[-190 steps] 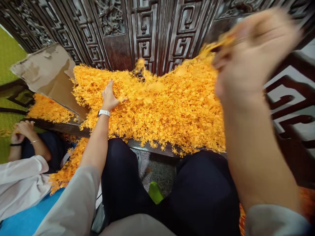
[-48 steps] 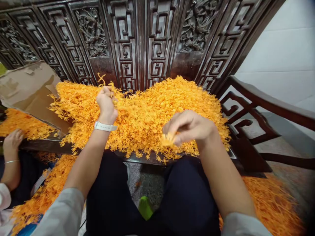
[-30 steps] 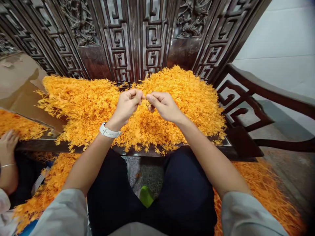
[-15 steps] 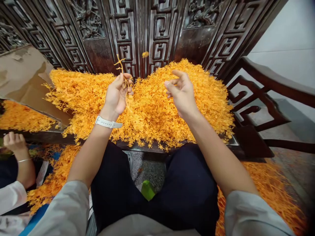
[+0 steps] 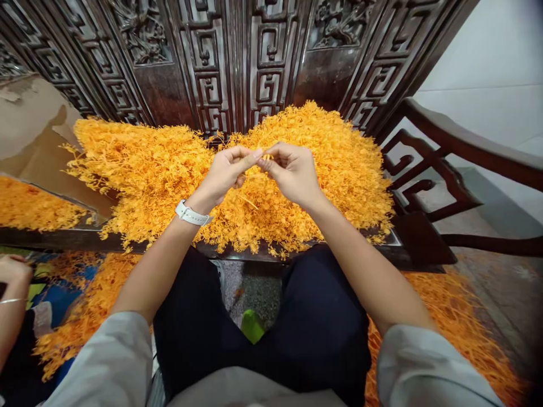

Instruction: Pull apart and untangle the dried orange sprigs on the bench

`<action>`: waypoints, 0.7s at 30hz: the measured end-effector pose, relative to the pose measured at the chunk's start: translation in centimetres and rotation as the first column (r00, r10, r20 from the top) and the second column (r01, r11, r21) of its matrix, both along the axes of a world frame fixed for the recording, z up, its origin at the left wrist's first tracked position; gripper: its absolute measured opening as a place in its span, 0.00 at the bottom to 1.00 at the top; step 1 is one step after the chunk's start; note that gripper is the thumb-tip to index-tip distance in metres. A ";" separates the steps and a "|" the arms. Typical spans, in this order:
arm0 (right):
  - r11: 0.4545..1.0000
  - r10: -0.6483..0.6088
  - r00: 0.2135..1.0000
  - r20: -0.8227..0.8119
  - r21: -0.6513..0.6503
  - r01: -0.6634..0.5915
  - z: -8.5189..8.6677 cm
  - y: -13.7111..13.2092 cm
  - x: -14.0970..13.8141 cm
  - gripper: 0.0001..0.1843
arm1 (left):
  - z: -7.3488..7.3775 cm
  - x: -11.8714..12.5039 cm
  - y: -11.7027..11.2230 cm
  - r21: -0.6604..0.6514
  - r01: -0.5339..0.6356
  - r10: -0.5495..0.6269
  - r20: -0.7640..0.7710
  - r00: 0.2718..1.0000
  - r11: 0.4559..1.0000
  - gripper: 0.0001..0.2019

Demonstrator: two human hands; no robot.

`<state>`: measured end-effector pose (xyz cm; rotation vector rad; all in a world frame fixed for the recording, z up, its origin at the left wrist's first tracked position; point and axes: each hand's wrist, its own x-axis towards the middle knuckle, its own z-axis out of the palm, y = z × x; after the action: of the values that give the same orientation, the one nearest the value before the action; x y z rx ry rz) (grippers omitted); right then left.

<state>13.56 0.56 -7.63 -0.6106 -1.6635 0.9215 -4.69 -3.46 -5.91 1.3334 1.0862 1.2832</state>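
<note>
Left hand (image 5: pixel 224 174), right hand (image 5: pixel 293 170): both pinching one orange sprig (image 5: pixel 266 156); heaped pile (image 5: pixel 144 169) on table (image 5: pixel 63 240), seemingly mostly unworked.

Both forearms bare, stretched forward and converging. Left hand (image 5: pixel 224 174) and right hand (image 5: pixel 293 171) meet fingertip to fingertip, each grip pinched closed, thumb against forefinger, other fingers curled, wrists bent slightly inward.

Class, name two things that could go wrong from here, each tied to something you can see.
1. The left hand and right hand pinch one tiny orange piece over the heap of the same colour; dropped, it would likely be lost.
2. The heap overhangs the bench edge; a forearm could sweep more off.
</note>
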 end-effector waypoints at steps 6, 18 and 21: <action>0.969 -0.179 0.962 -0.207 -0.204 0.136 -0.2 1.0 -0.1 0.23 | 0.9 0.1 0.1 0.006 0.089 -0.087 -0.138 0.987 0.996 0.23; 0.799 -0.510 0.829 -0.228 -0.482 0.359 -3.5 9.4 8.4 0.21 | 2.0 -0.6 -1.2 -0.044 0.279 -0.282 -0.073 0.957 0.959 0.24; 0.737 -0.582 0.812 -0.044 -0.451 0.504 -4.5 10.0 8.4 0.29 | 1.4 -1.3 -0.5 -0.021 0.102 -0.101 0.041 0.994 0.995 0.23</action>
<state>21.98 10.61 -12.11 -1.2023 -1.0132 0.8597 -5.97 -3.91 -4.52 1.3235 0.9904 1.2145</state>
